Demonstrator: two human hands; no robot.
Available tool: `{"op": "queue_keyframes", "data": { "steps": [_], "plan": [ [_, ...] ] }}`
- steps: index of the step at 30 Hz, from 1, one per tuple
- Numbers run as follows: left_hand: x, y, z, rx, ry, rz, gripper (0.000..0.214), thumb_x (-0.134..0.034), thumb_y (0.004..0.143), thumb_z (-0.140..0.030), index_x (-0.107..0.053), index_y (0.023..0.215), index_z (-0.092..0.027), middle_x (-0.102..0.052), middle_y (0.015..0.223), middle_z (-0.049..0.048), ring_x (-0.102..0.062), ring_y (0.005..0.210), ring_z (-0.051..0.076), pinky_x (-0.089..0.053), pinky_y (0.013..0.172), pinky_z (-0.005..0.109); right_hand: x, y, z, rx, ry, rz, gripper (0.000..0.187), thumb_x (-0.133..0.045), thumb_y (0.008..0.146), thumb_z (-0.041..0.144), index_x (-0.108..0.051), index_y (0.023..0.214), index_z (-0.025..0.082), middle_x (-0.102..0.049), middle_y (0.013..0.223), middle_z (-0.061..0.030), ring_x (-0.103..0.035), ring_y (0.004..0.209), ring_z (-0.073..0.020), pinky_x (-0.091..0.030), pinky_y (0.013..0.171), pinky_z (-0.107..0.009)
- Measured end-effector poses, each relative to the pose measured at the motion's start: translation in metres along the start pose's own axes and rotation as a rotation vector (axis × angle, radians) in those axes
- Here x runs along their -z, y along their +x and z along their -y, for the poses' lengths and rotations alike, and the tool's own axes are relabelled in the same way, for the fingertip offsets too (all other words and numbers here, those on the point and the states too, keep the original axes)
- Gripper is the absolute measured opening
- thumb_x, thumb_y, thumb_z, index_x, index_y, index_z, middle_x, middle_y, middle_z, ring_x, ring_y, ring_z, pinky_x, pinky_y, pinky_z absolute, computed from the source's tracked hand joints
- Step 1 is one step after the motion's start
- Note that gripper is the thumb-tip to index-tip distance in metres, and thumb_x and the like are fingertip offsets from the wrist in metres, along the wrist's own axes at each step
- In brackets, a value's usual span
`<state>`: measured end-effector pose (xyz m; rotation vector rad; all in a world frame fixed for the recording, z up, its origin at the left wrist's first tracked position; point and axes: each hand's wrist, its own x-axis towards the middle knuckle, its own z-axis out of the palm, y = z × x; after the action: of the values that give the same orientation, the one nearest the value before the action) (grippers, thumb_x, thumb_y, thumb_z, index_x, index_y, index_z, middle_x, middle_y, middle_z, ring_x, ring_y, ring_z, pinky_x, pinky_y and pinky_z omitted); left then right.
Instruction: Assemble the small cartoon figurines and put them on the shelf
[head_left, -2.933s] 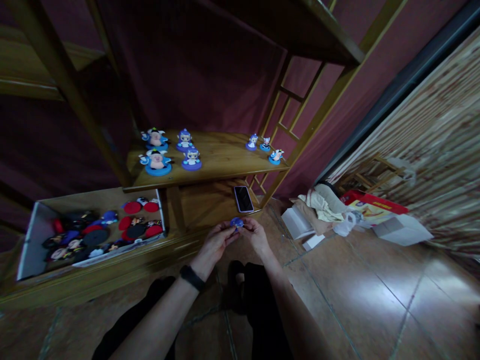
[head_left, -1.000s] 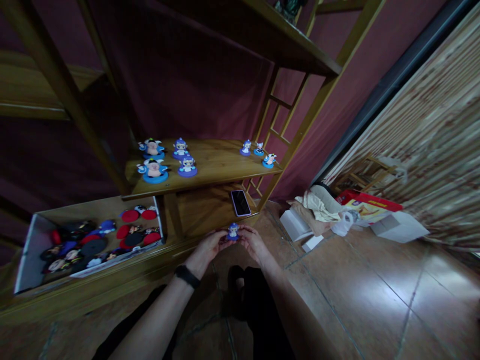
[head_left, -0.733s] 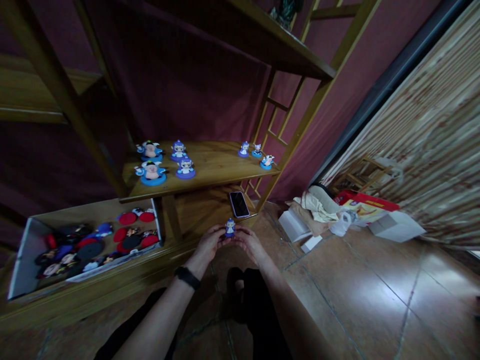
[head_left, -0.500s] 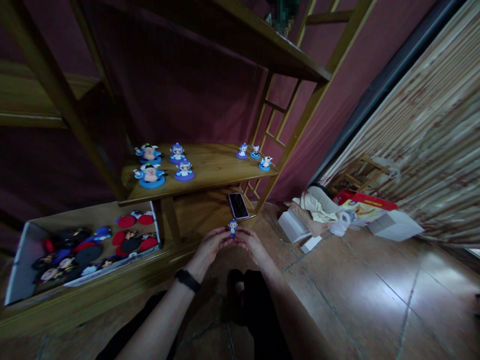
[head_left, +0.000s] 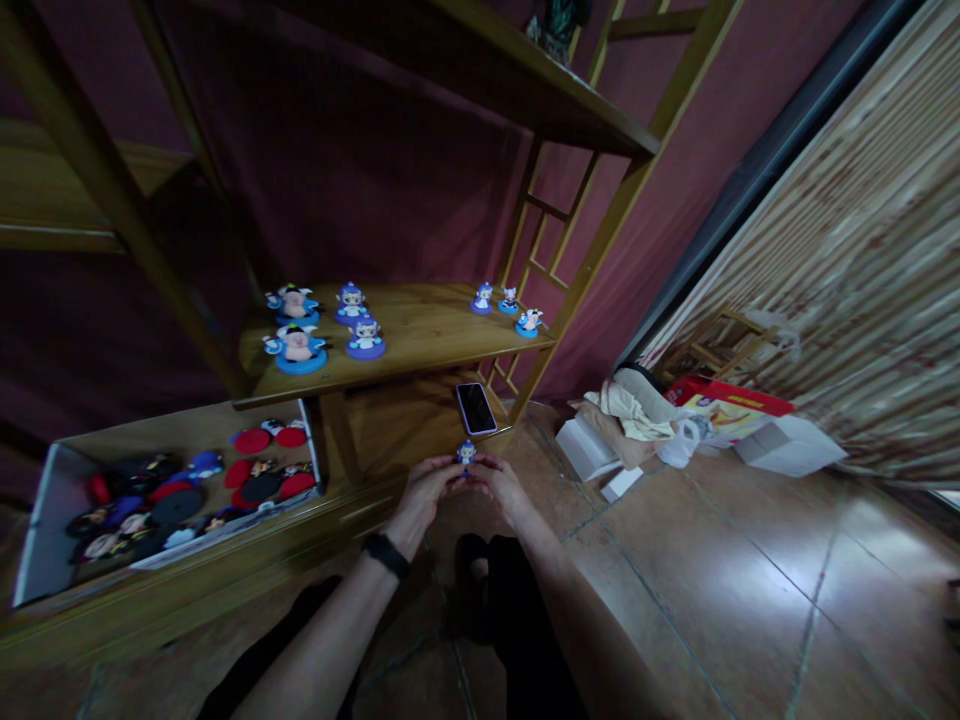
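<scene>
A small purple-and-white figurine (head_left: pixel 466 455) is held upright between my two hands, just in front of the lower shelf. My left hand (head_left: pixel 433 483) closes on its left side, and my right hand (head_left: pixel 496 480) grips it from the right. Beyond them, on the wooden shelf (head_left: pixel 427 320), stand two pig figurines (head_left: pixel 299 345) on blue bases and two purple figurines (head_left: pixel 365 336). Toward the shelf's right end are another purple figurine (head_left: pixel 482 298), a tiny pale figurine (head_left: pixel 509 299) and a smaller pig figurine (head_left: pixel 529 321). My fingertips partly hide the held figurine's base.
At the left, a cardboard box (head_left: pixel 64 447) holds several jumbled figurines with red and dark bases. A phone (head_left: pixel 476 408) lies on the lower board. White cartons (head_left: pixel 587 450), a plastic bag (head_left: pixel 680 444), a red box (head_left: pixel 727 407) and a wooden stool (head_left: pixel 718 345) occupy the floor at right.
The view has shifted very slightly. Both hands stay around the purple figurine in nearly the same place, and the figurines on the shelf have not moved.
</scene>
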<state>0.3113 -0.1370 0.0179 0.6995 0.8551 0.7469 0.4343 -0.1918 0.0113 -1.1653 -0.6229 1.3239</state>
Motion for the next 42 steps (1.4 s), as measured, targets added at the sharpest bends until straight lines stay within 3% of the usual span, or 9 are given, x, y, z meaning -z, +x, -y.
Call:
{"op": "queue_keyframes", "data": {
  "steps": [10, 17, 26, 34, 38, 42],
  "plan": [
    [0.006, -0.017, -0.016, -0.04, -0.087, -0.036, 0.01, -0.067, 0.072, -0.006, -0.067, 0.081, -0.011, -0.071, 0.075, 0.0082, -0.067, 0.066, 0.014, -0.055, 0.064, 0.023, -0.017, -0.001, 0.001, -0.015, 0.158, -0.07, 0.03, -0.076, 0.059, 0.032, -0.066, 0.083, 0.017, -0.068, 0.072, -0.0016, -0.06, 0.06, -0.0126, -0.049, 0.065, -0.029],
    [0.012, -0.037, -0.026, -0.039, -0.027, -0.088, 0.008, -0.066, 0.073, -0.004, -0.065, 0.078, -0.01, -0.07, 0.073, 0.0089, -0.068, 0.062, 0.015, -0.057, 0.064, 0.025, -0.027, -0.016, 0.0, -0.005, 0.198, -0.047, 0.03, -0.078, 0.059, 0.035, -0.068, 0.08, 0.016, -0.069, 0.072, -0.0035, -0.062, 0.064, -0.0148, -0.05, 0.067, -0.03],
    [0.039, -0.072, -0.001, 0.003, -0.198, -0.122, 0.011, -0.066, 0.071, -0.001, -0.065, 0.077, -0.01, -0.07, 0.075, 0.0083, -0.067, 0.065, 0.014, -0.057, 0.063, 0.024, -0.039, -0.045, -0.007, -0.07, 0.033, 0.036, 0.038, -0.081, 0.052, 0.039, -0.068, 0.079, 0.016, -0.067, 0.065, -0.0019, -0.06, 0.056, -0.0134, -0.051, 0.063, -0.032],
    [0.032, -0.1, 0.019, -0.08, -0.101, -0.121, 0.012, -0.074, 0.068, -0.01, -0.065, 0.075, -0.011, -0.069, 0.071, 0.0072, -0.065, 0.061, 0.013, -0.054, 0.062, 0.024, -0.027, -0.065, -0.021, -0.136, 0.07, 0.084, 0.038, -0.083, 0.049, 0.037, -0.067, 0.077, 0.015, -0.069, 0.071, -0.0042, -0.065, 0.066, -0.0164, -0.052, 0.07, -0.034],
    [0.029, -0.103, 0.026, -0.144, 0.018, -0.172, 0.014, -0.077, 0.064, -0.016, -0.065, 0.071, -0.012, -0.067, 0.066, 0.0044, -0.062, 0.057, 0.011, -0.05, 0.059, 0.021, -0.027, -0.064, -0.027, -0.152, 0.035, 0.039, 0.036, -0.085, 0.044, 0.033, -0.065, 0.068, 0.015, -0.068, 0.065, -0.0031, -0.064, 0.063, -0.0163, -0.052, 0.068, -0.034],
    [0.028, -0.1, 0.028, -0.168, 0.057, -0.141, 0.021, -0.079, 0.06, -0.02, -0.066, 0.074, -0.012, -0.068, 0.069, 0.0043, -0.062, 0.061, 0.012, -0.048, 0.061, 0.022, -0.026, -0.062, -0.027, -0.128, 0.041, 0.011, 0.035, -0.085, 0.043, 0.03, -0.065, 0.068, 0.016, -0.068, 0.066, -0.0019, -0.064, 0.063, -0.0155, -0.052, 0.068, -0.034]
  ]
}}
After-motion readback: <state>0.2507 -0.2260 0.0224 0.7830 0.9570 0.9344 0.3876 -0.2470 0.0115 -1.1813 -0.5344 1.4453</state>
